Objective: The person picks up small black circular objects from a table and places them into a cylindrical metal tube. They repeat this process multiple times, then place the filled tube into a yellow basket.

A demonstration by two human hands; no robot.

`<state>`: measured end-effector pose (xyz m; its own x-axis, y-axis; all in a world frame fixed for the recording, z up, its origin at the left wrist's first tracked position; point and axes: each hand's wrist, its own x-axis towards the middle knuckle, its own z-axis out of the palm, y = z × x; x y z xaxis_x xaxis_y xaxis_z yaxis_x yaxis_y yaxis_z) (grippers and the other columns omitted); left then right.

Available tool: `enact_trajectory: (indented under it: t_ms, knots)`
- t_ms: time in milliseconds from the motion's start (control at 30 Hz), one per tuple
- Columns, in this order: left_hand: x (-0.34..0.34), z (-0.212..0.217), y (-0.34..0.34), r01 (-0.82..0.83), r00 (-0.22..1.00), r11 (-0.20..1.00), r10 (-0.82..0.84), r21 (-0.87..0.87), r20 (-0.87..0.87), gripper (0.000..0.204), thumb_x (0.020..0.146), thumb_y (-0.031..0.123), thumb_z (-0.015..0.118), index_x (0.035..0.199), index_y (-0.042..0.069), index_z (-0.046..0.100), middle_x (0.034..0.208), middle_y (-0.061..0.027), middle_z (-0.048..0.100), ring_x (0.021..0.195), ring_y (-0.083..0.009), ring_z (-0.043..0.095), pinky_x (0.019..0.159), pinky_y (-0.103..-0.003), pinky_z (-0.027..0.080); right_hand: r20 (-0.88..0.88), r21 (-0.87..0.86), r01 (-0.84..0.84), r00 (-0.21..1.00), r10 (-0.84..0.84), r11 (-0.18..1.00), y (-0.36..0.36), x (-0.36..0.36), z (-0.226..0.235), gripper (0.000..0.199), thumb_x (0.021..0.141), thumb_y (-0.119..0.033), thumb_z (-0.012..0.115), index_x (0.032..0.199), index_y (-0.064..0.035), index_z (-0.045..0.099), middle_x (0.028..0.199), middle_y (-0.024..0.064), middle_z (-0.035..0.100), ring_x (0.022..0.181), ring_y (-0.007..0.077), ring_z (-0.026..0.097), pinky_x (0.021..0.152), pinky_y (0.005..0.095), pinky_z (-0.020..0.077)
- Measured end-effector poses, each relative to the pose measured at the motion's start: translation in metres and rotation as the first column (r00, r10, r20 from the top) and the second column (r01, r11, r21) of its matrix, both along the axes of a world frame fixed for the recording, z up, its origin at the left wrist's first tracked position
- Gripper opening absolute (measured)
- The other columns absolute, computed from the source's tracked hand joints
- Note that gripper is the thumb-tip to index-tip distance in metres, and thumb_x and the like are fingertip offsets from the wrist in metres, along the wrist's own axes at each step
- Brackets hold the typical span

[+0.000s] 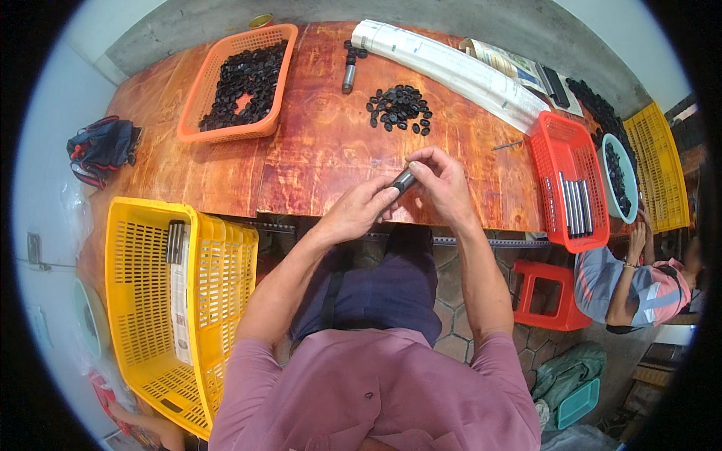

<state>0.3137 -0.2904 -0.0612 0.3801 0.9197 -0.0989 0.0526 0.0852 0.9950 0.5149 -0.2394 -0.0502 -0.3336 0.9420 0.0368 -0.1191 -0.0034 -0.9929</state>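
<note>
A short dark grey tube (404,181) is held at a slant over the table's near edge. My left hand (359,207) is wrapped round its lower end, with the thumb lying along it. At the upper end, my right hand (442,186) has its thumb and forefinger closed on the tube. Whether a small piece is between those fingers is hidden. Beyond my hands lies a loose pile of small black oval caps (398,107). Further back, a similar tube (349,77) lies beside several more black caps (352,54).
An orange basket (188,120) of black caps stands back left. A red basket (553,180) with several tubes (576,207) and a pale bowl (614,150) stand right. Yellow crates (226,286) (658,165) flank the table. Rolled white sheet (444,68) lies behind. Another person (639,289) sits right.
</note>
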Motion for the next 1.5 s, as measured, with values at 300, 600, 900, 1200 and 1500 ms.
enact_trajectory:
  t_ms: [300, 600, 900, 1200, 1500]
  knots:
    - [-0.015, -0.008, 0.036, 0.180, 0.746, 0.699, 0.361, 0.692, -0.559, 0.031, 0.099, 0.020, 0.062, 0.124, 0.002, 0.060, 0.102, -0.0220, 0.065, 0.093, -0.0413, 0.062, 0.083, -0.048, 0.050, 0.404, -0.074, -0.045, 0.912, 0.071, 0.996, 0.026, 0.004, 0.015, 0.028, 0.099, -0.016, 0.066, 0.120, 0.0016, 0.068, 0.099, 0.0041, 0.071, 0.082, 0.0092, 0.063, 0.072, 0.0254, 0.0512]
    - [-0.014, -0.022, 0.052, 0.349, 0.594, 0.548, 0.498, 0.760, -0.632, 0.037, 0.087, 0.021, 0.072, 0.118, 0.003, 0.061, 0.100, -0.0151, 0.062, 0.096, -0.0351, 0.059, 0.086, -0.046, 0.047, 0.566, 0.070, -0.076, 0.824, 0.024, 0.995, 0.047, 0.002, -0.018, 0.024, 0.096, -0.006, 0.065, 0.117, 0.0046, 0.068, 0.102, 0.0101, 0.073, 0.090, 0.0168, 0.069, 0.080, 0.0318, 0.0546]
    - [-0.013, -0.027, 0.046, 0.202, 0.702, 0.568, 0.484, 0.798, -0.522, 0.040, 0.085, 0.013, 0.075, 0.122, 0.003, 0.064, 0.106, -0.0157, 0.065, 0.098, -0.0361, 0.062, 0.086, -0.045, 0.051, 0.569, 0.365, -0.133, 0.815, -0.108, 0.921, 0.031, 0.005, -0.012, 0.020, 0.088, -0.005, 0.069, 0.108, 0.0004, 0.068, 0.098, 0.0190, 0.069, 0.094, 0.0347, 0.068, 0.082, 0.0412, 0.0524]
    - [-0.015, -0.026, 0.041, 0.191, 0.698, 0.616, 0.462, 0.764, -0.547, 0.039, 0.085, 0.015, 0.076, 0.121, 0.004, 0.065, 0.102, -0.0139, 0.065, 0.094, -0.0337, 0.064, 0.082, -0.043, 0.053, 0.523, 0.592, -0.128, 0.813, -0.258, 0.796, 0.020, 0.008, -0.033, 0.021, 0.087, -0.002, 0.072, 0.107, 0.0007, 0.066, 0.106, 0.0176, 0.069, 0.100, 0.0364, 0.068, 0.087, 0.0412, 0.0539]
    - [-0.020, -0.021, 0.043, 0.189, 0.682, 0.580, 0.503, 0.792, -0.531, 0.037, 0.082, 0.019, 0.078, 0.115, 0.008, 0.069, 0.099, -0.0077, 0.063, 0.096, -0.0285, 0.063, 0.084, -0.042, 0.050, 0.546, 0.605, -0.130, 0.786, -0.290, 0.786, 0.017, 0.004, -0.029, 0.019, 0.086, -0.006, 0.073, 0.103, 0.0001, 0.066, 0.100, 0.0174, 0.068, 0.096, 0.0362, 0.067, 0.084, 0.0433, 0.0531]
